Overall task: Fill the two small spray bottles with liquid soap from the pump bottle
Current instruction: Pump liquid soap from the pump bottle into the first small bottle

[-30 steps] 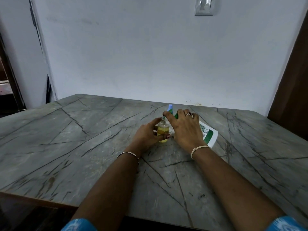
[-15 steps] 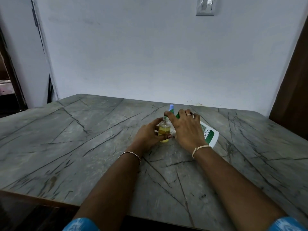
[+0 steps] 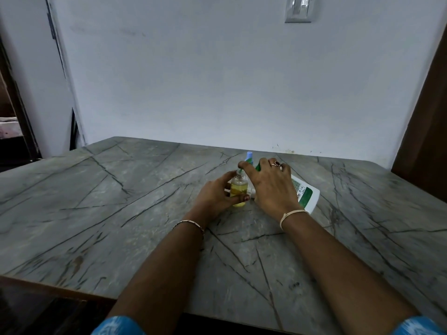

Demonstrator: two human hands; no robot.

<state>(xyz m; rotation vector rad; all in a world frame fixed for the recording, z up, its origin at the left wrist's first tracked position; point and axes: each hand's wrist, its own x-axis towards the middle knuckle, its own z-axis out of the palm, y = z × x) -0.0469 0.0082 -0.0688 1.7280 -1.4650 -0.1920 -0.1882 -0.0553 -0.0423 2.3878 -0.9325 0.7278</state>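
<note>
A small clear spray bottle (image 3: 238, 189) holding yellow liquid stands upright on the grey marble table (image 3: 121, 201). My left hand (image 3: 214, 195) grips its body from the left. My right hand (image 3: 271, 187) is on the green pump head (image 3: 257, 167) of the white and green pump bottle (image 3: 306, 195), with its forefinger tip by the small bottle's open neck. Behind my hands a blue cap (image 3: 249, 156) sticks up; the object under it is hidden.
The table's far edge meets a white wall with a light switch (image 3: 298, 8). A dark doorway (image 3: 14, 131) opens at the left and a brown panel (image 3: 425, 131) stands at the right. The table's near edge runs along the bottom.
Both hands stay on the bottles in nearly the same place; my right hand has shifted slightly on the pump head.
</note>
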